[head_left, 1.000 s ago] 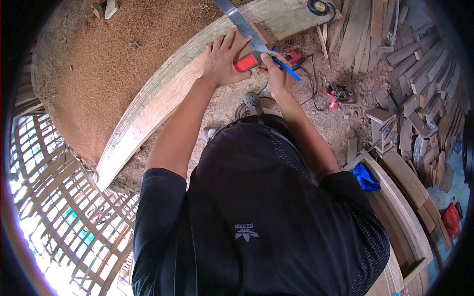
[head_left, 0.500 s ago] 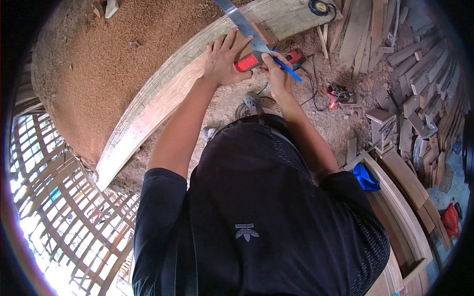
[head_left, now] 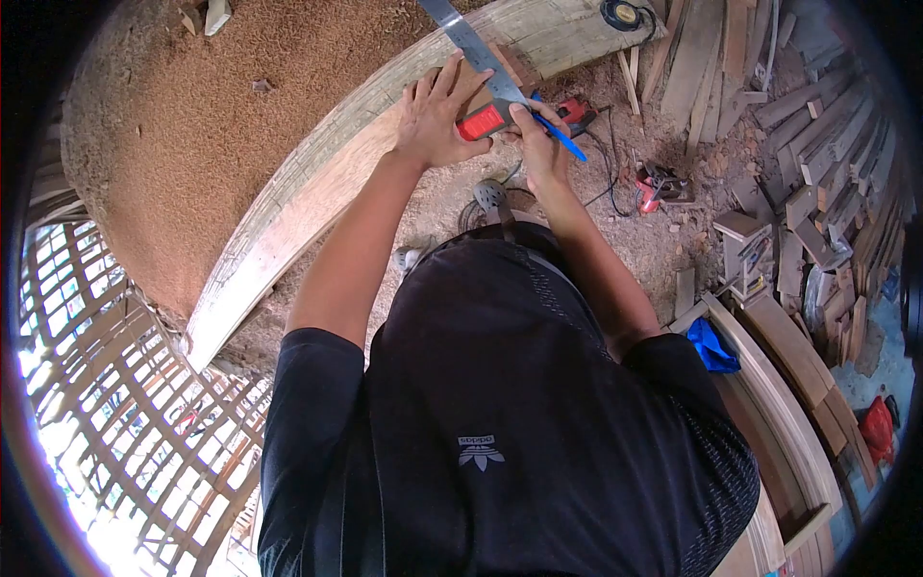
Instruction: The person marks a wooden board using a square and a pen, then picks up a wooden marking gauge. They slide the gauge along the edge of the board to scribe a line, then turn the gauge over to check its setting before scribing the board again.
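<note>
A try square (head_left: 474, 50) with a steel blade and a red-labelled stock lies across the curved timber (head_left: 332, 159). My left hand (head_left: 433, 115) presses the square to the wood, fingers spread over the timber's top and thumb against the stock. Beside the stock, my right hand (head_left: 541, 144) is closed around a blue pen (head_left: 562, 137), which slants down to the right. The right thumb is close to the lower end of the blade. The pen's tip and any mark on the wood cannot be made out.
A brown sawdust-like heap (head_left: 221, 125) lies beyond the timber. A tape measure (head_left: 622, 14) rests at its far end. A red power tool (head_left: 575, 113) with a cord and a red-and-metal tool (head_left: 659, 188) lie on the ground. Wood offcuts (head_left: 812, 154) are piled at right.
The pen and right hand have shifted only very slightly. The left hand and the square stay in place.
</note>
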`<state>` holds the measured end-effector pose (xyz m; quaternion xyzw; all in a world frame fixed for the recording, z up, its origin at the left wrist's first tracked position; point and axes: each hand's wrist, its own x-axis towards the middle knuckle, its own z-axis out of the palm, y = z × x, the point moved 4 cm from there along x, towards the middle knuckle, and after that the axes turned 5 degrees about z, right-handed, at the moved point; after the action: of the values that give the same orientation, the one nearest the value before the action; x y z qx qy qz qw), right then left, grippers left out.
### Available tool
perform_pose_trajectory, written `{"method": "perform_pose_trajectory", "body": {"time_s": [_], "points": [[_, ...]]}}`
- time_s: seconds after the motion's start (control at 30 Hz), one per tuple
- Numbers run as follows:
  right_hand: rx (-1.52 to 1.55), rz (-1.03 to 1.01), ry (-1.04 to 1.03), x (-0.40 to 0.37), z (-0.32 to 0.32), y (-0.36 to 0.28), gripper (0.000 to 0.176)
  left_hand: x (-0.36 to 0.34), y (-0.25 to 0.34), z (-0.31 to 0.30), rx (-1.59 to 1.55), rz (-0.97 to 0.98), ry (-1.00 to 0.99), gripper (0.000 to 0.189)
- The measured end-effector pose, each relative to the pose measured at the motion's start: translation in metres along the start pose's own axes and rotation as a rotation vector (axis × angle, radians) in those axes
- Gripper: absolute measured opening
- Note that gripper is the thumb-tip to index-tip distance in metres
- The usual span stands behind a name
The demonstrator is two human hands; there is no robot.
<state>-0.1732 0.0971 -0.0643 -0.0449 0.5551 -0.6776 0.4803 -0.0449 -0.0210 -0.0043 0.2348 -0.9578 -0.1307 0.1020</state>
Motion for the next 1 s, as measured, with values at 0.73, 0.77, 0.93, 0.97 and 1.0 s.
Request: {"method": "perform_pose_trajectory", "body": {"time_s": [0.73, 0.77, 0.93, 0.97, 1.0], "points": [[-0.476, -0.671, -0.094, 0.051, 0.011, -0.080, 0.022, 0.002, 0.003, -0.004, -0.036, -0.050, -0.012, 0.106], [-0.476, -0.674, -0.098, 0.059, 0.009, -0.082, 0.022, 0.002, 0.004, -0.005, -0.047, -0.045, -0.005, 0.108], [-0.656, -0.586, -0.238, 0.074, 0.026, -0.088, 0.017, 0.002, 0.005, -0.007, -0.062, -0.052, -0.016, 0.109], [-0.654, -0.536, -0.264, 0.075, 0.028, -0.087, 0.017, 0.001, 0.005, -0.007, -0.059, -0.053, -0.011, 0.109], [-0.656, -0.536, -0.267, 0.076, 0.028, -0.087, 0.017, 0.001, 0.005, -0.006, -0.056, -0.054, -0.006, 0.108]]}}
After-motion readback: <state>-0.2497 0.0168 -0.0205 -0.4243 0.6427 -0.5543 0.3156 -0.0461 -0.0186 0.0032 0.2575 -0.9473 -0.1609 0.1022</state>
